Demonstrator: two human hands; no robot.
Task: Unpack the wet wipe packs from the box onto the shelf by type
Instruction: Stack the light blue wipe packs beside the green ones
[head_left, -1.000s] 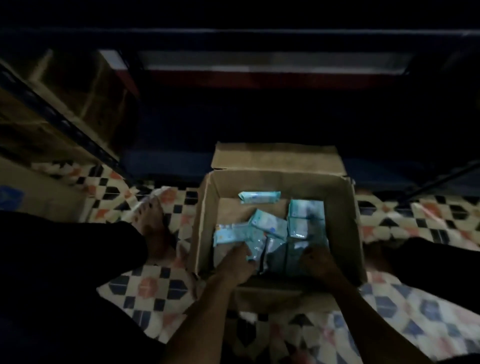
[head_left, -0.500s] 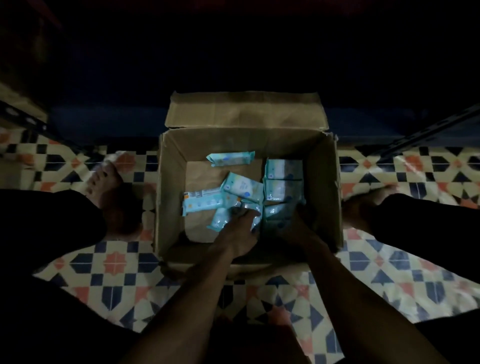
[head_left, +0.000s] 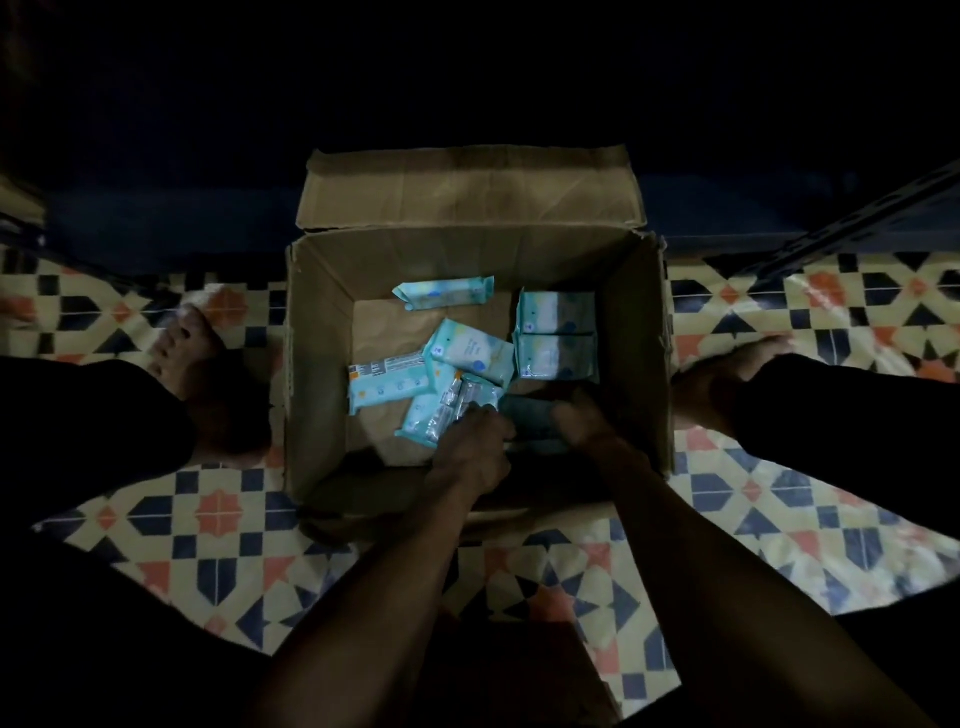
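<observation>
Both hands sit deeper in the box (head_left: 322, 364) than a moment ago, now closed round the near packs; loose packs beyond them lie unmoved.

Step in hand: gathering packs from the box floor; none on the shelf in view.

Left hand (head_left: 470, 447): fingers curled on a clear-wrapped pack (head_left: 457, 402), which leans against the loose pile just ahead of it.
Right hand (head_left: 582, 421): fingers curled over a dark, shadowed stack (head_left: 530, 413) lying between the two hands; type cannot be told.

Count, visible packs:
- pale blue packs beyond the right hand, standing side by side: two (head_left: 558, 335).
- loose packs ahead of the left hand: about four, overlapping, label-side pack (head_left: 389, 379) among them.
- lone pack (head_left: 444, 292) at the far wall, well apart from either hand: one.
- packs under the hands: number cannot be told.

Next move, as judged: lift the gripped packs clear of the box walls, check type in better light, carry to the shelf, which lies unseen in the dark beyond.
</observation>
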